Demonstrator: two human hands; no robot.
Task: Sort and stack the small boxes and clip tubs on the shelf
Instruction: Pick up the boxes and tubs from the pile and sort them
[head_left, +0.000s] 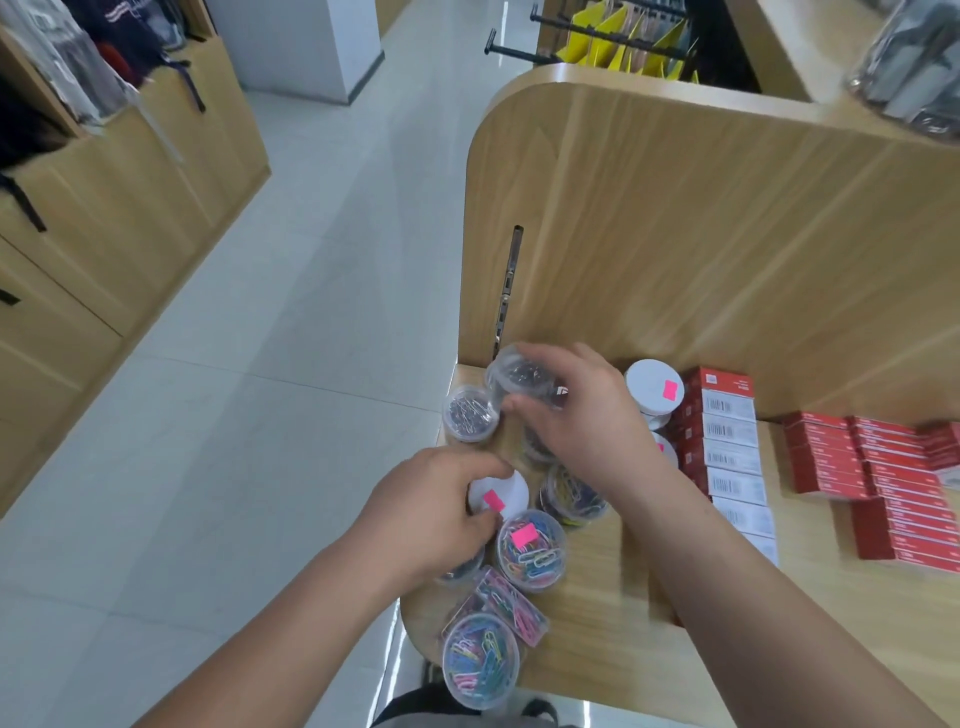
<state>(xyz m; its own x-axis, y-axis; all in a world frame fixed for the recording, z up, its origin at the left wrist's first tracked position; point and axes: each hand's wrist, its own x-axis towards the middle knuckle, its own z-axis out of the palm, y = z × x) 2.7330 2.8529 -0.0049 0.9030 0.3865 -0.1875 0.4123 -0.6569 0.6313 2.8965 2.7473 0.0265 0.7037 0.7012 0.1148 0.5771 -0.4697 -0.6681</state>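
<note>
Right hand (576, 415) wraps a clear tub of dark clips (524, 376), fingers closed round its body, held tilted above the back-left corner of the wooden shelf (613, 613); tub's long axis leans left and away, lid end partly hidden by fingers. Left hand (436, 512) pinches a white-lidded tub (501, 496) with a pink sticker, thumb and fingertips closed on its rim; the tub's body is hidden under the hand (contents can't be made out). Another tub below the left palm is mostly covered, blurry.

Around: tub of silver clips (470, 413) upright at the left shelf edge, a coloured-clip tub (531, 550) just beside the left hand, a dark mixed-clip tub (569, 496) half behind the right wrist, a flat clear box of coloured clips (511, 605) leaning on a big round tub (480, 660) at the front edge. Stacked white-lidded tubs (652, 387) stand against the back panel, touching a row of red boxes (727, 452); more red boxes (872, 473) further right, cut off by the frame.
</note>
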